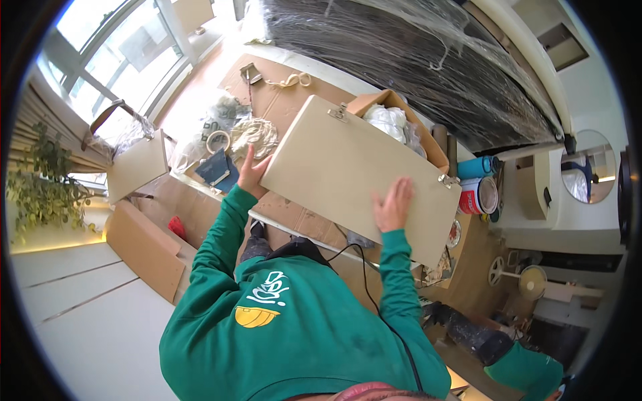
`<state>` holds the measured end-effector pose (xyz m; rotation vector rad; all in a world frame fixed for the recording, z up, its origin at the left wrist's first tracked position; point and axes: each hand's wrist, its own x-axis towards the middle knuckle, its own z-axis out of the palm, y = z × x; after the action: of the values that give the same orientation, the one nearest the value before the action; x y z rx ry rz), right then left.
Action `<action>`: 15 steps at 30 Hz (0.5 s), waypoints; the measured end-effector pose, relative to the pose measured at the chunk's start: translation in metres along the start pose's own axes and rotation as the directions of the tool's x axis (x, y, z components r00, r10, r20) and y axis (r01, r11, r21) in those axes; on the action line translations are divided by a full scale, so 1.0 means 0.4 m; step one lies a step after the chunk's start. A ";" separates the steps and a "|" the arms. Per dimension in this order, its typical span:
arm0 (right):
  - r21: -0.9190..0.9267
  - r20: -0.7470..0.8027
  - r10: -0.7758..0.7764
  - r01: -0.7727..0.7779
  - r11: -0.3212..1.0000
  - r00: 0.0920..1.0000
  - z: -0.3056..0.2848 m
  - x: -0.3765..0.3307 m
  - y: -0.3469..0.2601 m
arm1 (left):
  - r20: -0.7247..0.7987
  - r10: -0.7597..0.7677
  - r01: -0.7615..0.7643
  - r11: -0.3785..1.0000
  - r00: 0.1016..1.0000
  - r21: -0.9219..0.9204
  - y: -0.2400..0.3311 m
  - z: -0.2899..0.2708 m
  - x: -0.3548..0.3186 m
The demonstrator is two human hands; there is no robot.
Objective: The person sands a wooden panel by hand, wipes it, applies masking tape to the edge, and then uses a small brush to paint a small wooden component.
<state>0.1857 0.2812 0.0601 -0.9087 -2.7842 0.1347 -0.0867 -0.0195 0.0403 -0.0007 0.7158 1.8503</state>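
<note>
A beige cabinet door (334,157) with metal hinges (338,113) along its far edge lies tilted in front of me, over a cardboard-covered table. My left hand (253,175) grips its left edge, thumb raised and the other fingers partly hidden at the edge. Flat against the door's face, toward its right half, rests my right hand (394,204) with its fingers stretched out. A second hinge (448,180) sits near the door's far right corner. Beyond my left hand are a coil of cream rope (254,138) and a roll of tape (218,142).
An open cardboard box (435,148) with white plastic stands behind the door. Paint cans (470,196) are at the right. A dark blue flat piece (217,171) and a paintbrush (251,75) lie on the cardboard (287,80). At lower right a person (521,364) works nearby.
</note>
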 end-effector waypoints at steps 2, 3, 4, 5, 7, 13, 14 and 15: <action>0.060 0.026 -0.110 0.108 0.992 0.994 0.033 0.071 -0.166 | -0.018 -0.017 0.017 1.000 1.000 -0.021 0.000 0.003 -0.006; 0.095 0.060 -0.169 0.163 0.982 0.984 0.041 0.102 -0.253 | -0.005 -0.010 0.010 1.000 1.000 -0.027 -0.001 -0.001 -0.012; 0.128 0.035 -0.247 0.241 0.962 0.968 0.065 0.122 -0.331 | 0.017 -0.010 0.011 0.999 1.000 -0.032 -0.004 -0.005 -0.011; 0.158 0.007 -0.322 0.317 0.935 0.947 0.086 0.144 -0.399 | 0.042 -0.011 0.012 0.999 0.999 -0.037 -0.004 -0.013 -0.007; 0.183 -0.023 -0.380 0.378 0.908 0.925 0.113 0.198 -0.508 | 0.039 -0.006 0.007 1.000 0.999 -0.011 -0.011 -0.036 0.000; 0.164 -0.019 -0.302 0.301 0.939 0.953 0.175 0.379 -0.559 | 0.062 -0.017 0.017 1.000 0.998 0.003 -0.008 -0.044 0.017; 0.165 -0.030 -0.335 0.335 0.928 0.942 0.176 0.354 -0.567 | 0.043 -0.033 0.033 0.999 0.999 0.000 -0.003 -0.050 0.020; 0.165 -0.040 -0.366 0.367 0.915 0.930 0.175 0.321 -0.570 | 0.026 -0.026 0.026 0.999 0.999 0.023 -0.002 -0.056 0.017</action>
<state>-0.0617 0.1721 0.0480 -0.3350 -2.8226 0.3012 -0.0960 -0.0240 0.0195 0.0291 0.7155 1.8140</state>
